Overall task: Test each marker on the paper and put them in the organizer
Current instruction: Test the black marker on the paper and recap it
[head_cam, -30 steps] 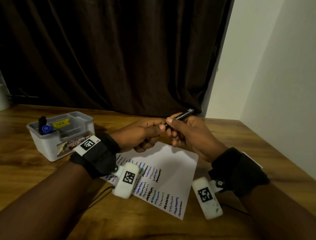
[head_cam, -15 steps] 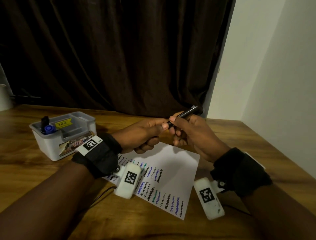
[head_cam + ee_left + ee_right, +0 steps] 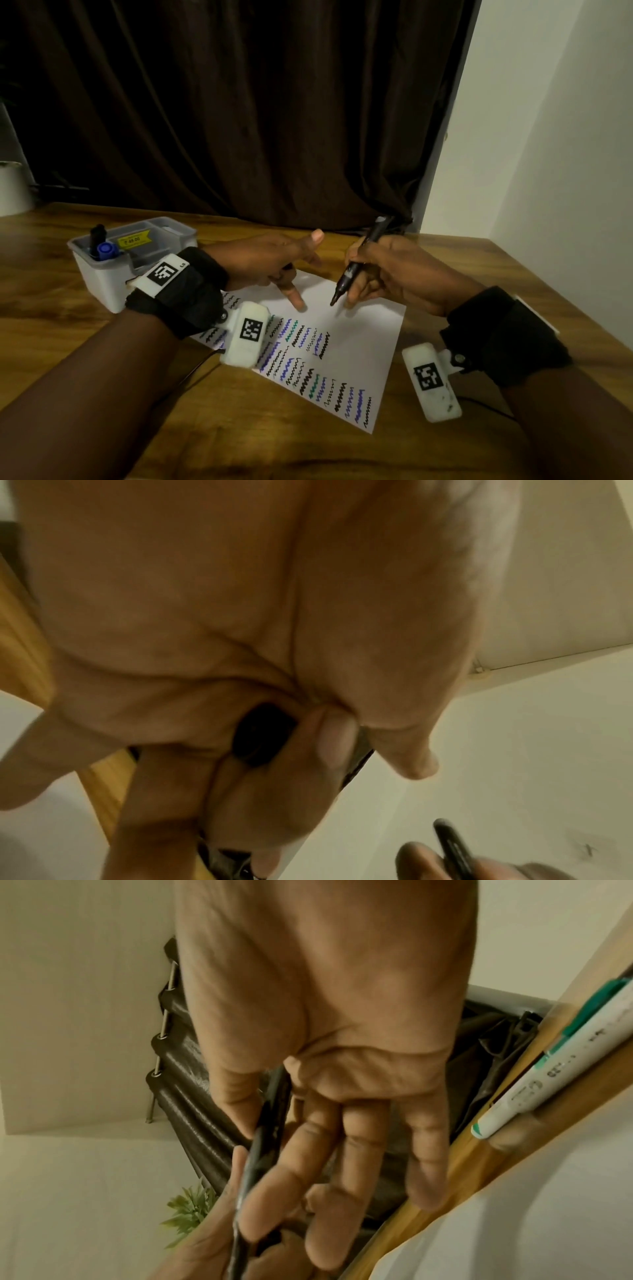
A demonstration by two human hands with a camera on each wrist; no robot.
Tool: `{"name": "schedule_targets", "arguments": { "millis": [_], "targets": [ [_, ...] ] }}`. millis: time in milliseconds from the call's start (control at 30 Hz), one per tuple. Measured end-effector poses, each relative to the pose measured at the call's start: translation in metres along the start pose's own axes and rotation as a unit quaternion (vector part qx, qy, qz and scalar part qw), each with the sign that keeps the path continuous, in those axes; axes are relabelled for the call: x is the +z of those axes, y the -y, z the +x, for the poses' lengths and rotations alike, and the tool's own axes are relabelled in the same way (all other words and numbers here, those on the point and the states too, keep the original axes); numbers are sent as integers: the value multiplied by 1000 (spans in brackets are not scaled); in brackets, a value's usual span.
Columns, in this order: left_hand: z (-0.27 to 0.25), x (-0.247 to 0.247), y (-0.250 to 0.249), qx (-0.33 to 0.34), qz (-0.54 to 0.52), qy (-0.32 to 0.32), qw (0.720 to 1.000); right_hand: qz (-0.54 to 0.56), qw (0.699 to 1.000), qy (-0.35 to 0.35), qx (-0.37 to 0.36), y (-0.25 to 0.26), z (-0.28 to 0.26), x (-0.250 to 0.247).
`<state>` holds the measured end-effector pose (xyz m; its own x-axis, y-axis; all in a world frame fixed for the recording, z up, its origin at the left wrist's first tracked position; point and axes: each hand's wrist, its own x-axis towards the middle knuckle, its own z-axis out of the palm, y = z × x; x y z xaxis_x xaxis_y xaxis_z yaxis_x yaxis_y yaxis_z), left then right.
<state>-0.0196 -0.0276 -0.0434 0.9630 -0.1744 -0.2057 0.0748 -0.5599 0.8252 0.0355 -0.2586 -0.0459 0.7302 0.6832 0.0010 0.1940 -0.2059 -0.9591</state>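
Note:
My right hand [image 3: 368, 277] grips an uncapped black marker [image 3: 358, 269] like a pen, with the tip pointing down just over the blank upper part of the white paper [image 3: 363, 346]. The same marker [image 3: 255, 1150] shows between thumb and fingers in the right wrist view. My left hand [image 3: 274, 265] is left of it, one finger stretched down onto the paper. A curled finger holds the black cap [image 3: 263, 734] against the palm. The grey organizer [image 3: 102, 277] stands at the left and holds a black marker [image 3: 97, 233] and a blue-capped one [image 3: 104, 250].
Rows of black, blue and green squiggles cover the paper's lower half. A white marker with green ends [image 3: 565, 1053] lies on the wooden table [image 3: 445, 452], seen only in the right wrist view. A dark curtain [image 3: 239, 120] hangs behind the table and a wall stands at the right.
The hands were joined at the marker's tip and have come apart, the cap staying in my left hand. My right hand tipped the marker down to the paper, and a left finger dropped onto the sheet.

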Motion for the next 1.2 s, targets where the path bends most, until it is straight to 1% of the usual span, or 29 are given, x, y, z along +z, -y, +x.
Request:
{"name": "schedule_targets", "arguments": {
  "millis": [67,133,200,300,400,500,667,733,867,933,1100,1200],
  "targets": [
    [2,1,3,-22,13,17,1000,-59,997,48,4,-2,-1,3],
    [4,3,5,-29,23,29,999,-103,991,86,0,-2,-4,4],
    [5,5,5,-28,27,34,999,-121,987,104,-7,-2,-5,3],
    [3,6,3,-32,28,20,999,-162,980,117,-9,-3,-6,2],
    [3,6,3,-37,49,27,998,-186,973,140,-9,-6,-5,0],
    [5,7,7,-33,75,40,996,-188,971,148,-10,-7,-4,0],
    [7,9,7,-31,93,43,994,-204,966,158,-14,-8,-3,-1],
    [7,7,9,-18,91,52,994,-203,966,160,-17,-8,-2,-1],
    [11,2,14,13,73,6,997,-201,965,167,-20,-7,-3,0],
    [11,1,13,20,51,2,998,-202,964,171,-17,-7,-3,0],
    [10,-2,12,23,110,-13,994,-225,956,188,-16,-7,-2,-1],
    [11,-2,13,18,116,-16,993,-222,955,195,-16,-7,-3,-1]
  ]
}}
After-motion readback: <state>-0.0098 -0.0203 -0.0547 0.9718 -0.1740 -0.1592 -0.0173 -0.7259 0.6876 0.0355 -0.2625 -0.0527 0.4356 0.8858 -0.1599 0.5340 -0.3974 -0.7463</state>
